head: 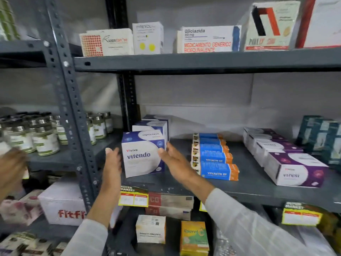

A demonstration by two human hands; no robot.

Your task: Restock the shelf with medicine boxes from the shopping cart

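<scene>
Two white-sleeved arms are reaching up from the bottom edge toward the grey metal shelf (258, 193). The left hand (111, 163) is standing upright with its fingers straight and spread apart, its palm facing the left side of the white and dark-blue cardboard "vitendo" medicine box (143, 156); whether it is touching the box or just beside it cannot be told. The right hand (175, 163) is lying flat and open too, its thumb tip resting against the box's right edge near the top. Neither hand is closing round the box, which is sitting upright at the front left of the middle shelf, slightly turned. Directly behind it two more matching blue-and-white boxes (153, 124) are lining up toward the back wall. To the right, a row of blue and orange "Vivalyn EF" cartons (215, 159) is running front to back, and farther right purple and white boxes (295, 169) are doing the same. At the far left edge another person's blurred hand (10, 163) is showing near glass jars with metal lids (38, 135).
</scene>
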